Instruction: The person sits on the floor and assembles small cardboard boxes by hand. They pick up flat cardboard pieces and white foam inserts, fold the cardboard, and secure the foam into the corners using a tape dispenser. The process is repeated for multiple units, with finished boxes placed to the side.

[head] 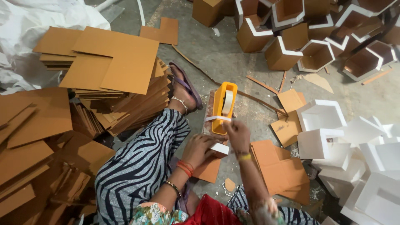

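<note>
taping a box on the floor

left hand (199, 149) clamps the small box (218, 149) steady; right hand (236, 132) pinches tape (217, 118) pulled off the yellow dispenser (223, 106), handy just ahead.

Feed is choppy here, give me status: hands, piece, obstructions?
Left hand pressing small box. Right hand pinching tape strip from yellow dispenser. Nothing between them.

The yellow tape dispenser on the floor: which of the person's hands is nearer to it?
Right. The right hand is at the yellow tape dispenser, pulling its white tape. The left hand is lower, on the small box.
</note>
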